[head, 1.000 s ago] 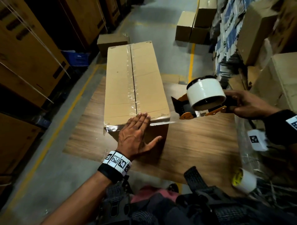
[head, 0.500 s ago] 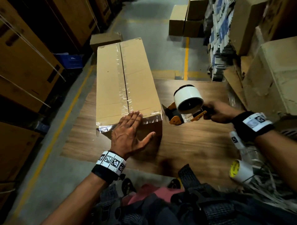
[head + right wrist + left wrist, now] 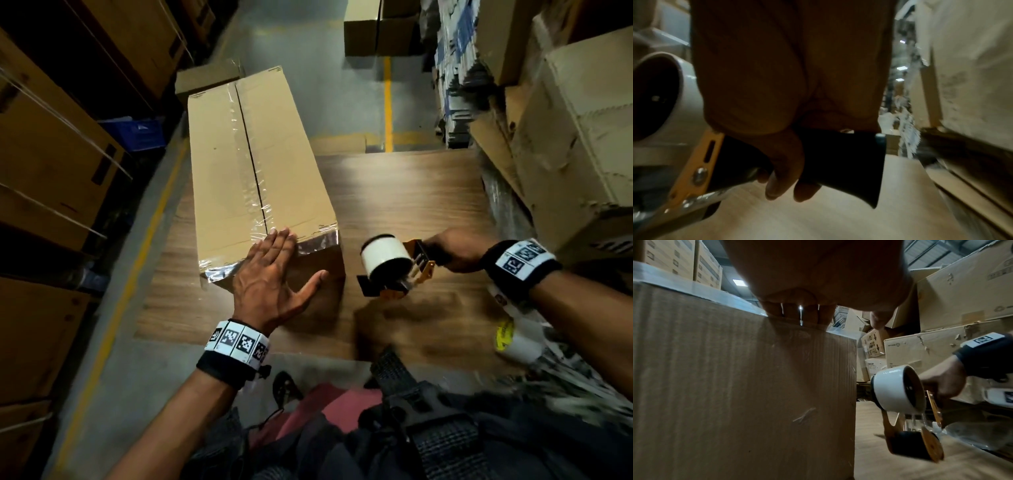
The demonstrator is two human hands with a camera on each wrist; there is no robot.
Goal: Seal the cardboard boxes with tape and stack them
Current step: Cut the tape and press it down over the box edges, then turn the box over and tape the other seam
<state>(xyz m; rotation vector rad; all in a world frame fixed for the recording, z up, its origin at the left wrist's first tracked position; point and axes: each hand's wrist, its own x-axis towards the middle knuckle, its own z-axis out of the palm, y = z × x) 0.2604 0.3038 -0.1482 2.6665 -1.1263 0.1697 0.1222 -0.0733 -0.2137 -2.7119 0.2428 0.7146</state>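
A long cardboard box [image 3: 253, 164] lies on a wooden board [image 3: 411, 192], with clear tape along its centre seam and across its near edge. My left hand [image 3: 274, 270] presses flat on the near top edge, fingers straight, thumb spread over the front face [image 3: 744, 386]. My right hand [image 3: 452, 250] grips the black handle [image 3: 840, 162] of an orange tape dispenser [image 3: 394, 270] with a white roll [image 3: 896, 389]. The dispenser hangs low over the board, right of the box and apart from it.
Stacked cartons [image 3: 582, 137] crowd the right side and tall boxes [image 3: 51, 154] line the left. A spare tape roll [image 3: 513, 339] lies by my right forearm. More boxes [image 3: 373, 31] stand on the far floor, and a small carton [image 3: 209, 78] sits behind the long box.
My right hand has drawn the tape dispenser away from the box's near corner, down and toward me. The left hand has stayed pressed on the taped edge.
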